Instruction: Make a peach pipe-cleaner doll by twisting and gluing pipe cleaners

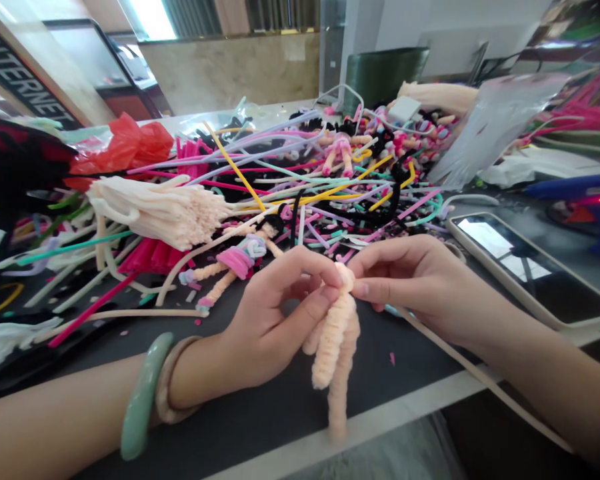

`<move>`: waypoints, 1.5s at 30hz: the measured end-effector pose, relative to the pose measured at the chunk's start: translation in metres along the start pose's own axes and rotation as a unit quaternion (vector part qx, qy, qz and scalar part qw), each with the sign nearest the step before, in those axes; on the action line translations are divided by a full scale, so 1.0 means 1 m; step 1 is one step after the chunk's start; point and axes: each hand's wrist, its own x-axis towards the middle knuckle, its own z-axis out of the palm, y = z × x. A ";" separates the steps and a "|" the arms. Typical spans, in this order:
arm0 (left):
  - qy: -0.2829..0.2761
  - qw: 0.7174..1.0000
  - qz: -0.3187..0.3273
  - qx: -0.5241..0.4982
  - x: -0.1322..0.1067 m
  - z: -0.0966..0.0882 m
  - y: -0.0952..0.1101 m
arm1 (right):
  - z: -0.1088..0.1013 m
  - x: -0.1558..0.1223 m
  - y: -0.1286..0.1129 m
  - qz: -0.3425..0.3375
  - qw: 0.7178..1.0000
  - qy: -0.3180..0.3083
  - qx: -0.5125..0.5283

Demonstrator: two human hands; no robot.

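Note:
My left hand [275,313] and my right hand [415,280] pinch the top of a peach pipe-cleaner figure [335,340] between them, above the dark table [260,407]. The figure's coiled limbs hang down toward the table's front edge. A long peach pipe cleaner [480,377] trails from under my right hand to the lower right. My left wrist wears a green bangle [143,397] and a beige band. Just behind my left hand lies a finished small doll [235,263] with a pink wrapped body.
A heap of coloured pipe cleaners [300,180] covers the table's middle, with a cream bundle [160,210] at left and more small dolls [340,150] behind. A phone [530,267] lies at right, a blue glue gun [580,197] beyond it, red plastic [130,147] at back left.

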 end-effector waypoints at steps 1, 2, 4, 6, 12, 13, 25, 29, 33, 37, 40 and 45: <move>0.004 1.000 0.003 0.021 0.000 -0.001 0.000 | 0.000 0.000 0.000 0.000 1.000 0.001 0.003; 0.006 0.999 0.005 0.041 -0.001 -0.001 0.000 | 0.000 0.000 0.000 0.000 1.000 0.003 0.006; 0.011 0.997 0.005 0.079 -0.002 -0.002 0.000 | 0.000 0.000 0.000 0.001 1.000 0.006 0.013; 0.018 0.994 0.002 0.110 -0.003 -0.003 0.000 | 0.000 -0.001 0.000 0.001 1.000 0.007 0.019; 0.042 0.984 0.027 0.172 -0.004 -0.003 0.002 | -0.001 -0.002 0.003 -0.012 0.999 0.016 0.035; 0.041 0.983 0.030 0.177 -0.005 -0.002 0.003 | -0.001 -0.002 0.003 -0.015 0.999 0.013 0.035; -0.043 0.973 0.046 0.220 -0.004 -0.004 0.005 | 0.001 -0.002 0.001 0.004 1.000 0.015 0.007; -0.060 0.981 0.014 0.183 -0.006 -0.004 0.004 | 0.002 -0.002 0.000 0.010 1.000 0.002 0.017; -0.075 0.990 -0.010 0.117 -0.009 -0.005 0.001 | 0.002 -0.002 -0.001 0.019 0.999 -0.019 0.020; -0.081 0.994 -0.004 0.072 -0.010 -0.006 -0.001 | 0.002 -0.003 -0.003 0.024 0.998 -0.037 0.033; -0.079 0.994 0.002 0.071 -0.010 -0.007 -0.001 | 0.002 -0.002 -0.003 0.022 0.997 -0.051 0.048; -0.058 0.994 0.031 0.092 -0.008 -0.007 0.001 | 0.001 -0.002 -0.002 0.012 0.997 -0.059 0.040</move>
